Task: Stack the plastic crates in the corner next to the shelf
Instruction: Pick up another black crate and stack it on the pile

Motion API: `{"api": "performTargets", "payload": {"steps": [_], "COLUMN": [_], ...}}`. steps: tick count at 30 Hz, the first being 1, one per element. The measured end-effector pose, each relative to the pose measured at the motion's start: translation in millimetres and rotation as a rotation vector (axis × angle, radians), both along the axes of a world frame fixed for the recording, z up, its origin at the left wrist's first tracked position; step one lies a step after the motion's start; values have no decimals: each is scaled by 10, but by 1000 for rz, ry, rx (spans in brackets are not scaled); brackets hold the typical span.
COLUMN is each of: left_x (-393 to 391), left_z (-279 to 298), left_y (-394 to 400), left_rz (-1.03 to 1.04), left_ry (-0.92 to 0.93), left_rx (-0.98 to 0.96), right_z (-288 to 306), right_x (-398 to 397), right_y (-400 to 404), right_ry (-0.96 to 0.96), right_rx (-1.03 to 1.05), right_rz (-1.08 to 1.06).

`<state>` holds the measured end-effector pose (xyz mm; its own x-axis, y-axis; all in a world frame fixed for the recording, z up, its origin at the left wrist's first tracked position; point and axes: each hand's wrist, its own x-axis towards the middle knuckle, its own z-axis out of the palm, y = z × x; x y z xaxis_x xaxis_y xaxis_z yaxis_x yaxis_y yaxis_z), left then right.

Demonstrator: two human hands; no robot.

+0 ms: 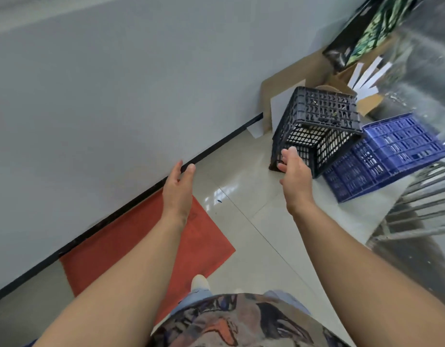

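Risk: the black lattice plastic crate stands tilted against the blue lattice plastic crate on the tiled floor by the wall; grab one side only and it may tip or slide. Your left hand and right hand reach with straight fingers, holding nothing. Contents: cannot tell through the lattice.
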<state>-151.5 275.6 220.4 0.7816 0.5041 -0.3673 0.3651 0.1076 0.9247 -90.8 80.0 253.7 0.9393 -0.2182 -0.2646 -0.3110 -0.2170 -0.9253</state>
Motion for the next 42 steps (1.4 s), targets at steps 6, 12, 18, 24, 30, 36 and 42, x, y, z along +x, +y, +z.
{"api": "performTargets", "payload": {"steps": [6,12,18,24,30,36,42], "left_x": [484,1077,1740,2375,3022,3813,4388], "left_z": [-2,53,145,117,-31,-322,-640], "left_y": [-370,-1224,-2186,-2722,-2829,-2861,-2923], "left_rz": [-176,-298,-338,-293,-265,-299,-322], "left_ry": [-3,-11,4,27,58,92,208], "left_rx": [-13,1,2,42,38,42,39], "right_z": [-76,-140,-191,-341,-452,-611,-826], "right_x": [102,506,1142,1958,2786,3643,4243], "right_y": [-354,-1151,-2102,-2714,-2818,-2825,-2875], "right_ry": [27,43,46,89,91,77,146], "right_rx": [36,37,56,28,-2,-84,-189], "right_rz": [-128,-246,-258,-140,-26,26,125]}}
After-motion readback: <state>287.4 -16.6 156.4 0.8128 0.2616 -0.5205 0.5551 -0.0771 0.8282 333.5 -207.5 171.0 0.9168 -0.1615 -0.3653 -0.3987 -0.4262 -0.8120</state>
